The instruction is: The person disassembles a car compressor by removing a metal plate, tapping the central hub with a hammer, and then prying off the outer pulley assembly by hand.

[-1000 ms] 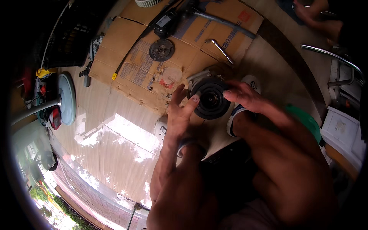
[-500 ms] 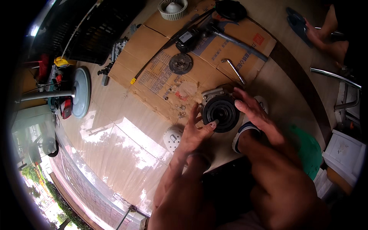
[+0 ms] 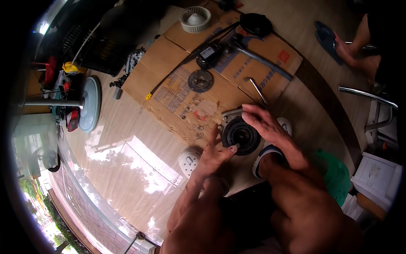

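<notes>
A black grooved pulley (image 3: 241, 135) with a dark round hub faces up between my feet, on a grey metal body (image 3: 232, 113) that looks like a compressor. My left hand (image 3: 215, 155) grips its left side, thumb on the near part of the face and fingers along the outer edge. Over the far right rim lies my right hand (image 3: 267, 126), its fingers stretched out and its palm turned toward the pulley. Whether those fingertips press on the rim or only hover is hard to tell. A round dark clutch plate (image 3: 200, 80) rests flat on the cardboard (image 3: 169, 84) beyond.
A socket wrench (image 3: 256, 90), a hammer (image 3: 262, 58), small loose nuts or washers (image 3: 198, 130) and a white blower wheel (image 3: 195, 20) lie on the cardboard. A green basket (image 3: 336, 178) stands at right. Another person's foot (image 3: 340, 45) shows at upper right.
My right hand has shifted left across the far rim of the pulley. My left hand keeps its hold. The whole view has tilted slightly, so things sit lower in the picture.
</notes>
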### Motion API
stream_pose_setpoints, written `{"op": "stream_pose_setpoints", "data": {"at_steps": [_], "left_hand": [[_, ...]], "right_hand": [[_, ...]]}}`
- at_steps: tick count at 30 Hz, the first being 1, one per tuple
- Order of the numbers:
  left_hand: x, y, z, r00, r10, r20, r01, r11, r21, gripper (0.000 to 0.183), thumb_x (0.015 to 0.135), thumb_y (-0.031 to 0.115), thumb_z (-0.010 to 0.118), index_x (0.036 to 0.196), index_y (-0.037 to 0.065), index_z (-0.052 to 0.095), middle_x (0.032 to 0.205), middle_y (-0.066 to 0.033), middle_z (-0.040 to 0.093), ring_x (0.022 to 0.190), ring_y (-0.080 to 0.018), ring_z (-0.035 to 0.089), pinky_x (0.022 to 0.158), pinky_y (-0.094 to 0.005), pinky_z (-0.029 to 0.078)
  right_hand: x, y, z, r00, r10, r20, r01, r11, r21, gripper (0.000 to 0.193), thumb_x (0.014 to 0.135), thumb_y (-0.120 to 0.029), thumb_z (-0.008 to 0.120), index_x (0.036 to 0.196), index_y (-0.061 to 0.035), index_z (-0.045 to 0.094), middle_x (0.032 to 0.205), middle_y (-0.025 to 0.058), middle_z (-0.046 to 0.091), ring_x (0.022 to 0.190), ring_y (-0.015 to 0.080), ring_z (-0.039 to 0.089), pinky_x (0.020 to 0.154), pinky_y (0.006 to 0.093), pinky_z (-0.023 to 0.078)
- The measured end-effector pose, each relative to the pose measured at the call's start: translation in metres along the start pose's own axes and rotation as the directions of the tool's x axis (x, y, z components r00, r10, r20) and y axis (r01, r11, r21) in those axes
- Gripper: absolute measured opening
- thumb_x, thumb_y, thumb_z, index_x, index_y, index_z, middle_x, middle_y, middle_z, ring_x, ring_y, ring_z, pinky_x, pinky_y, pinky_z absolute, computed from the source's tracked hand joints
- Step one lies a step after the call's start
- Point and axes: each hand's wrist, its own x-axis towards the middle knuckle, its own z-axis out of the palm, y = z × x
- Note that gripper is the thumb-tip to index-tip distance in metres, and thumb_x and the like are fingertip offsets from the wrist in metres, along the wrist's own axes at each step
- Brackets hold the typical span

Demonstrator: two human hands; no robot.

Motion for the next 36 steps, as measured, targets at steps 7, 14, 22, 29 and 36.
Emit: {"op": "stream_pose_setpoints", "data": {"at_steps": [7,14,22,29,36], "left_hand": [[0.001,-0.014,-0.003,0.996,0.089,-0.008,-0.088,0.996,0.019,0.127,0.079,0.052,0.086,0.161,-0.003,0.007,0.155,-0.0304,0.037,0.133,-0.0349,0.054,0.103,-0.0369,0.049],[-0.002,-0.027,-0.011,0.985,0.170,0.020,-0.170,0.984,0.043,0.119,0.081,0.057,0.082,0.159,-0.006,0.019,0.152,-0.0323,0.042,0.140,-0.0382,0.046,0.109,-0.0418,0.044],[-0.046,0.030,-0.038,0.971,0.226,-0.073,-0.197,0.938,0.285,0.086,0.091,0.049,0.076,0.150,-0.005,0.044,0.144,-0.0286,0.054,0.127,-0.0360,0.058,0.103,-0.0428,0.049],[-0.111,0.192,-0.063,0.795,0.606,0.032,-0.394,0.476,0.786,0.065,0.094,0.047,0.071,0.134,-0.003,0.062,0.129,-0.0263,0.067,0.111,-0.0362,0.069,0.093,-0.0435,0.056],[-0.103,0.274,-0.023,0.830,0.525,0.189,-0.200,-0.036,0.979,0.048,0.095,0.039,0.069,0.128,0.004,0.067,0.109,-0.0206,0.074,0.103,-0.0324,0.072,0.091,-0.0414,0.057]], "right_hand": [[0.003,0.015,0.020,0.966,-0.170,-0.194,0.150,0.982,-0.113,0.053,0.099,-0.039,0.066,0.129,0.0047,0.061,0.123,0.0209,0.068,0.116,0.0287,0.064,0.100,0.0371,0.049],[-0.015,0.010,0.014,0.931,-0.262,-0.255,0.219,0.958,-0.185,0.053,0.098,-0.037,0.068,0.132,0.0028,0.060,0.123,0.0242,0.066,0.118,0.0385,0.063,0.102,0.0408,0.048],[-0.076,-0.077,-0.047,0.950,-0.309,0.051,0.260,0.685,-0.681,0.071,0.093,-0.051,0.068,0.140,0.0011,0.054,0.139,0.0251,0.058,0.129,0.0391,0.056,0.109,0.0432,0.044],[-0.117,-0.194,-0.078,0.971,-0.102,0.215,0.238,0.337,-0.911,0.076,0.092,-0.054,0.067,0.144,-0.0019,0.052,0.137,0.0244,0.058,0.128,0.0380,0.055,0.109,0.0441,0.043],[-0.073,-0.209,-0.007,0.912,-0.029,0.409,0.410,0.065,-0.910,0.058,0.089,-0.043,0.070,0.129,-0.0010,0.062,0.120,0.0209,0.068,0.111,0.0394,0.065,0.100,0.0478,0.048]]}}
